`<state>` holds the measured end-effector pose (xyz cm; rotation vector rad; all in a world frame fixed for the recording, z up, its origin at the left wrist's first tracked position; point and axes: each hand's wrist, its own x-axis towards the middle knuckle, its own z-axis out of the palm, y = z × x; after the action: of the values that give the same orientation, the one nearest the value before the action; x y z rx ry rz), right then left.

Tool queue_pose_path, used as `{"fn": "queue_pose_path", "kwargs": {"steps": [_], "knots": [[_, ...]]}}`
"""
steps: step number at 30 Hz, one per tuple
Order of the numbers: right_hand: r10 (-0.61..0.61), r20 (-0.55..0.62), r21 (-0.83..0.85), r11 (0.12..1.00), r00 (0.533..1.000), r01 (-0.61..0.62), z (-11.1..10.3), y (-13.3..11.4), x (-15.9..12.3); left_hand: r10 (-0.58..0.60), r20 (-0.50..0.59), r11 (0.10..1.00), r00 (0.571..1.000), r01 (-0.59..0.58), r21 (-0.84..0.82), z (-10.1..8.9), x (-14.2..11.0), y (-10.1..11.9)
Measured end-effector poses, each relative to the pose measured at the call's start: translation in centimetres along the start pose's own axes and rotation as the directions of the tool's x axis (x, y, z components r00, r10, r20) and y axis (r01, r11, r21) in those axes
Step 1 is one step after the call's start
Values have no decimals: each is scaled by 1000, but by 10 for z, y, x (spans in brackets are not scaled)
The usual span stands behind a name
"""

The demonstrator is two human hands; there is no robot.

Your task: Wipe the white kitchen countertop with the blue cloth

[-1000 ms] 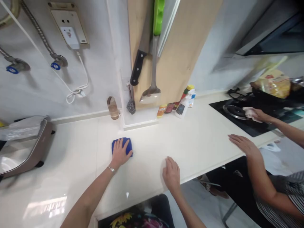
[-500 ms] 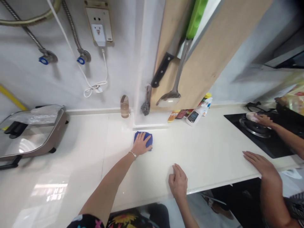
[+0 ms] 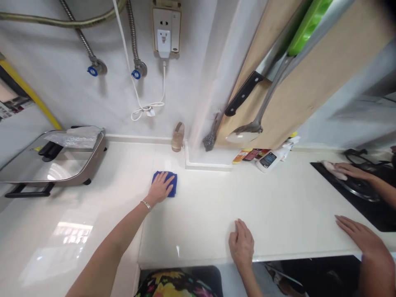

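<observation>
On the pale countertop (image 3: 201, 206), toward its back and just short of the raised white ledge (image 3: 207, 166) at the foot of the wall column, lies a blue cloth (image 3: 172, 181); it is a small, folded pad of deep, saturated blue, soft-edged and roughly rectangular, its left half hidden under the fingers. The left hand (image 3: 160, 188) lies flat on the cloth, palm down, fingers spread and extended, pressing rather than gripping; a thin bracelet (image 3: 145, 204) sits at the wrist. The right hand (image 3: 242, 244) rests palm down on the bare counter near the front edge, fingers loosely together, holding nothing, well apart from the cloth.

Behind the cloth, a small brown bottle (image 3: 178, 137) stands against the wall; a wire scourer (image 3: 209, 141) hangs just right of it; a black-handled knife (image 3: 243, 94) and a metal spatula (image 3: 247, 134) hang on a wooden board (image 3: 309, 82). At far left sits an electric griddle (image 3: 55, 159). At right, another person's hand (image 3: 360, 235) lies flat on the counter; their other hand (image 3: 346, 170) holds a rag on the black hob (image 3: 371, 206).
</observation>
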<state>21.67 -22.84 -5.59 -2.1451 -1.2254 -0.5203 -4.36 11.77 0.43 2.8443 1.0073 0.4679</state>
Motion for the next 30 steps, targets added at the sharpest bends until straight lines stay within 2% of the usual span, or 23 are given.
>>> {"fn": "queue_pose_path", "kwargs": {"steps": [3, 7, 14, 19, 25, 30], "knots": [[32, 36, -34, 999, 999, -31, -1, -2, 0, -88, -31, 995, 996, 89, 34, 2, 9, -4], [77, 69, -63, 995, 995, -73, -2, -3, 0, -165, -84, 984, 983, 170, 61, 11, 39, 1], [109, 105, -62, 993, 989, -103, -6, -4, 2, -228, -112, 972, 967, 232, 27, 29, 105, 3], [116, 106, -72, 991, 988, -109, -6, -4, 4, -223, -116, 974, 968, 225, 4, 40, 141, 0], [93, 109, -49, 995, 990, -88, -4, -2, 6, -229, -114, 973, 967, 224, -59, 46, 163, -5], [100, 97, -43, 994, 990, -97, -1, -1, 4, -248, -132, 967, 960, 236, -99, 46, 163, -5]]}}
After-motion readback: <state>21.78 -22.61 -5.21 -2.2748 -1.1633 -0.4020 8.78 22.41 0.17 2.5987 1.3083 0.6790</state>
